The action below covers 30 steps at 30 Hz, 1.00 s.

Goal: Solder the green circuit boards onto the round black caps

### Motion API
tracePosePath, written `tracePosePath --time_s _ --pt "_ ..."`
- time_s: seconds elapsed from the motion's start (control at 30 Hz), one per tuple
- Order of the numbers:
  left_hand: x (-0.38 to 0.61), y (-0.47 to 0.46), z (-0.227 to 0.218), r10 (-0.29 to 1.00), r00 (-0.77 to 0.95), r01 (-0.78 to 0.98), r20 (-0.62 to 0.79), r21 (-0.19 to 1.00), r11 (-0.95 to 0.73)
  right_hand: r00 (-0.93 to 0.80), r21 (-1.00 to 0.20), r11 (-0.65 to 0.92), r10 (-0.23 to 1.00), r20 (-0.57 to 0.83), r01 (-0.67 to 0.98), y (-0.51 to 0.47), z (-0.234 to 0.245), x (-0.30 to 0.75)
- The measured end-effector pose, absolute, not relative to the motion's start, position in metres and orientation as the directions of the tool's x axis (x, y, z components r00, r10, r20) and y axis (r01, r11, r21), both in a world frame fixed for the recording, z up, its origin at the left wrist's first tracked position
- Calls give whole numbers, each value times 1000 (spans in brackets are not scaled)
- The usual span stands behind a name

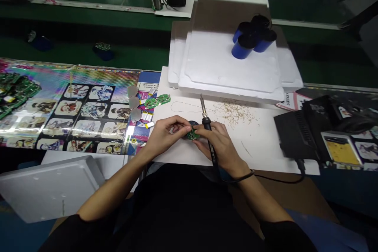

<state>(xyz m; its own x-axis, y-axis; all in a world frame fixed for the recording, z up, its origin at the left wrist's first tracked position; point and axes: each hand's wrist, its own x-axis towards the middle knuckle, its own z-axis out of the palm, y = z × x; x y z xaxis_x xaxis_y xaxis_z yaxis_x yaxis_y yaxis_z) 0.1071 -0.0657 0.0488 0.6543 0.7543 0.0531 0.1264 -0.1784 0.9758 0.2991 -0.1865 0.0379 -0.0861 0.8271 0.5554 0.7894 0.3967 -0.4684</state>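
While left hand (167, 137) pinches PCB (193, 135), right (218, 145) grips iron (207, 125).

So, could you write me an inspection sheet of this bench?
Surface: white board beside a printed anime-pattern mat.
Job's things: round green circuit board, soldering iron.
Clutter: pale shavings, loose wire, pile of green boards, small flat batteries.
Hands: left hand pinches the board; right hand grips the iron.
Cables: black cord runs toward a black soldering station.
Surroundings: white foam trays holding blue cylinders; solder spool.
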Motion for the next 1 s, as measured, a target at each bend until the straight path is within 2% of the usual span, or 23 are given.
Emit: tracePosePath --time_s 0.1,0.2,0.37,0.63,0.77,1.0 --pt "108 -69 47 782 623 104 -28 993 -47 -68 -524 404 834 547 750 -186 35 300" --pt "110 -70 47 787 616 78 -34 997 -19 16 -632 380 849 527 676 -185 36 298" --pt "109 -69 51 765 641 114 63 978 -177 161 -677 421 767 621 604 -175 41 291" --pt "104 -67 55 665 721 101 195 920 -378 48 -659 490 781 622 571 -168 49 291" --pt "104 -67 55 633 740 91 226 899 -428 26 -650 483 790 612 587 -169 49 292" --pt "101 -63 55 565 785 25 254 898 -439 109 -686 478 772 626 549 -169 41 288"
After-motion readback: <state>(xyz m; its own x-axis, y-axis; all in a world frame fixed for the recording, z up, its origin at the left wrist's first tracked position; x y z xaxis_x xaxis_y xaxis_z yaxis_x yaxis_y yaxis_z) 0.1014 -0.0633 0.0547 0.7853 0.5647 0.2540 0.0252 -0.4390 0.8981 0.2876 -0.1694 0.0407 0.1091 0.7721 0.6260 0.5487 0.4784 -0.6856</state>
